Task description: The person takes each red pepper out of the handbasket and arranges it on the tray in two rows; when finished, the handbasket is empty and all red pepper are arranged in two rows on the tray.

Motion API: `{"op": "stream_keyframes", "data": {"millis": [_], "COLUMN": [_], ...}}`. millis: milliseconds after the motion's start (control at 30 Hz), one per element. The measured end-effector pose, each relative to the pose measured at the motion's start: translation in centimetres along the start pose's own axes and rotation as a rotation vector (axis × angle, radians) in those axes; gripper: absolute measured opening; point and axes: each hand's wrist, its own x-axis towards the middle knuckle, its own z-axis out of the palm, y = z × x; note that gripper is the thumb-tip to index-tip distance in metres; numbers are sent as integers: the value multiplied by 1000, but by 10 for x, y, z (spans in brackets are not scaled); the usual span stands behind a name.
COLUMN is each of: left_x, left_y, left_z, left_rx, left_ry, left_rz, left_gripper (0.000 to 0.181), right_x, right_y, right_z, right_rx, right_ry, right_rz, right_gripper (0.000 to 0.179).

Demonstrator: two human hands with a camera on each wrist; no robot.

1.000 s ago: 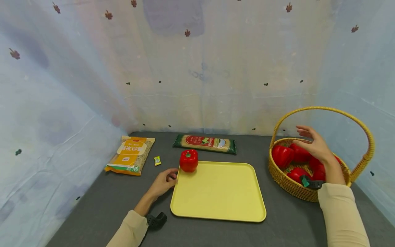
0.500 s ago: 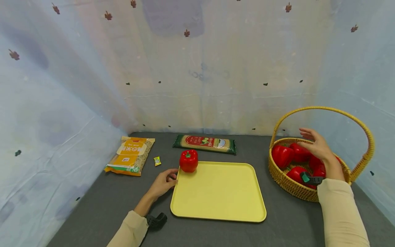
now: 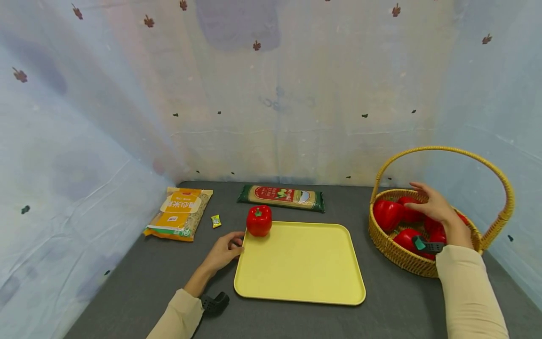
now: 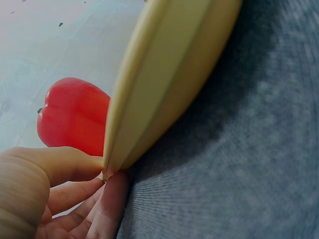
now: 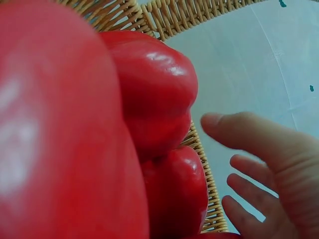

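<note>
My left hand (image 3: 223, 252) pinches the left edge of a yellow tray (image 3: 300, 266) between thumb and fingers; the left wrist view shows the thumb at the rim (image 4: 149, 99) and fingers underneath. One red bell pepper (image 3: 259, 221) stands upright at the tray's far left corner, just beyond that hand. Over on the right, my right hand (image 3: 436, 205) hovers above a wicker basket (image 3: 395, 252), under its arched handle, with fingers spread and nothing in them. Several red bell peppers (image 3: 387, 215) lie inside the basket. In the right wrist view, the thumb points toward a pepper (image 5: 154, 89).
Behind the tray lies a long green-ended packet (image 3: 281, 197). An orange-labelled bag of grain (image 3: 179, 214) rests at the back left, with a small yellow wrapped piece (image 3: 216, 221) beside it. A pale patterned curtain (image 3: 296, 94) encloses the grey table (image 3: 139, 282).
My right hand has shifted slightly right, then lowered toward the peppers in the basket. The left hand, the tray and the pepper on it have stayed put.
</note>
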Motion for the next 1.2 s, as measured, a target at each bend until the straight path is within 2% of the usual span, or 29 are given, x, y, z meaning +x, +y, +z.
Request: {"op": "stream_keyframes", "data": {"millis": [200,367,433,567,633,733,1033,1200], "left_x": [0,0,-3,-2,1,1,0,0], "left_y": [1,3,8,8,2,2,0,0], "left_z": [0,0,0,0,1,0,1,1], "left_rx": [-2,-1,4,4,0,-2,3,10], "left_ry": [-2,-2,1,-4,-7,-11,-11,-3], "left_rz": [4,12,17,19,12,5,8,7], "left_gripper": [43,43,43,43,43,43,43,42], "right_x": [2,3,3,2,0,0,-1,1], "right_y": [4,8,9,9,8,9,6,5], "right_z": [0,1,1,1,1,2,3,5], "right_rx": [-97,-205,-240,-292,-305,-332,-457,-490], "right_ry": [-20,-38,-69,-129,-134,-123,-170,-157], "right_rz": [22,-20,-22,-33,-51,-72,31,20], "right_gripper": [84,87,88,86,83,80,80,71]}}
